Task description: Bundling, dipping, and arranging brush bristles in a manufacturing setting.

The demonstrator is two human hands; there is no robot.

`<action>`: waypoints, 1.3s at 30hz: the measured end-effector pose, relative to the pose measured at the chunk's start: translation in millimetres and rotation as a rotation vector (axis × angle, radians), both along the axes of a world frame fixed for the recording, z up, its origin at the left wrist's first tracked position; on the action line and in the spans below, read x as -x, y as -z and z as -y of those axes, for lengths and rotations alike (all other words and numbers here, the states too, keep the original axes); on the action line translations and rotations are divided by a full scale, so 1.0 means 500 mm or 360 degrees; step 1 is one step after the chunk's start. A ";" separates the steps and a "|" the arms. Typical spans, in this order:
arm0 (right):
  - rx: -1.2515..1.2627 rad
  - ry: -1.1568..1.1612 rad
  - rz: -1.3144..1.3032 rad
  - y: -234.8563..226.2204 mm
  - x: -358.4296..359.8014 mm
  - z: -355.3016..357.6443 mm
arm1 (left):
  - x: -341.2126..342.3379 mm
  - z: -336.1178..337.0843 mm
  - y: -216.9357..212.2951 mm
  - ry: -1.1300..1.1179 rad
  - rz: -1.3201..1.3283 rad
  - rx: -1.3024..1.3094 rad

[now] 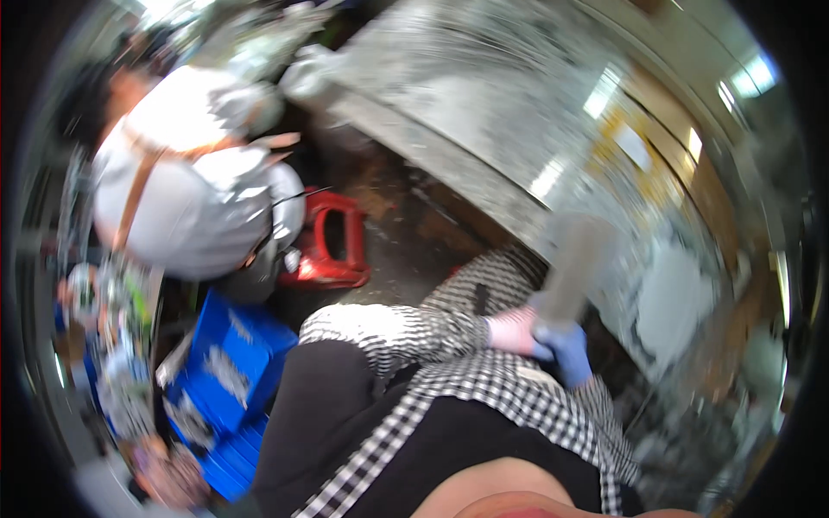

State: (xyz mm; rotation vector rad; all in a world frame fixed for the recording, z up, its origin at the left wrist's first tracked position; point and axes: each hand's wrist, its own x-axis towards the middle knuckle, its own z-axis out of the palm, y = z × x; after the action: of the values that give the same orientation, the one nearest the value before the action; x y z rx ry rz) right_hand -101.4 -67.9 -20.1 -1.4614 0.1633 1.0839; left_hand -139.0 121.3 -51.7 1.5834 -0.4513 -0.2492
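Observation:
Motion blurs a flat grey bar (576,272) that stands up from my two gloved hands beside the worktable's near edge. My left hand (516,331), in a pink glove with bluish fingers, closes on its lower end from the left. From the right, my right hand (568,352), its glove looking blue, is closed around the same end. The finger details are smeared. Black-and-white checked sleeves cover both forearms. To the right of the bar, the worktable (449,95) carries a pale grey patch (678,293) and a yellow-marked area with a white piece (633,147).
Another person (181,190) in a light top with tan straps sits at the left. Next to them is a red plastic stool (332,242). Blue bins (233,363) with pale pieces in them stand at my left. Brown board (717,198) lines the table's far right side.

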 end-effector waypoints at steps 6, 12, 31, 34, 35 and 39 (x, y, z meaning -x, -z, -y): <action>-0.0172 -0.0141 0.0651 -0.038 0.049 -0.034 | 0.005 -0.085 -0.093 0.0238 -0.0466 0.0093; -0.0141 -0.0382 0.0720 0.010 0.047 -0.014 | -0.177 -0.063 -0.186 0.0212 -0.0574 0.1437; -0.0525 0.1093 0.1101 -0.066 -0.249 -0.100 | -0.365 0.053 -0.347 -0.0261 0.0715 0.0181; -0.0689 0.1201 0.1009 -0.056 -0.223 -0.092 | -0.364 0.046 -0.337 -0.0325 0.0612 0.0008; -0.0277 0.0966 0.1399 -0.031 -0.222 -0.077 | -0.360 0.044 -0.327 -0.0316 0.0603 0.0006; 0.0203 0.0725 0.1943 -0.012 -0.244 -0.057 | -0.367 0.063 -0.348 -0.0196 0.0377 0.0227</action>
State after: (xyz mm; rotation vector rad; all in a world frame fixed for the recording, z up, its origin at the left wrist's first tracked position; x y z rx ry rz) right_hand 20.4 -39.2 -14.3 -1.8420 -0.3004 -0.2811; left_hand 44.7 89.8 122.4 1.4996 -0.5400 0.0649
